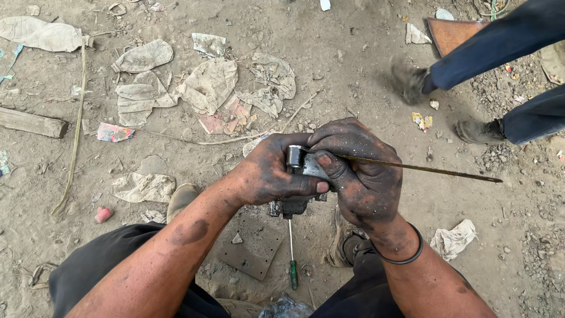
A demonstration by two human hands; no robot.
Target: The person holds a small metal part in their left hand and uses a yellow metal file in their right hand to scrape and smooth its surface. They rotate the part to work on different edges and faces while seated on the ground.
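My left hand (273, 171), black with grease, grips a small metal part (300, 162) with a shiny cylindrical end. My right hand (362, 174), equally greasy, closes over the same part from the right and holds a long thin metal rod (435, 171) that sticks out to the right. Both hands meet over the part above my knees. A black band sits on my right wrist. The lower portion of the part is dark and hangs below my fingers.
On the dirt ground below lie a green-handled screwdriver (292, 259) and a flat metal plate (253, 247). Crumpled rags and paper (209, 85) litter the ground ahead. Another person's legs and shoes (479, 129) stand at the upper right. A wooden plank (32, 122) lies left.
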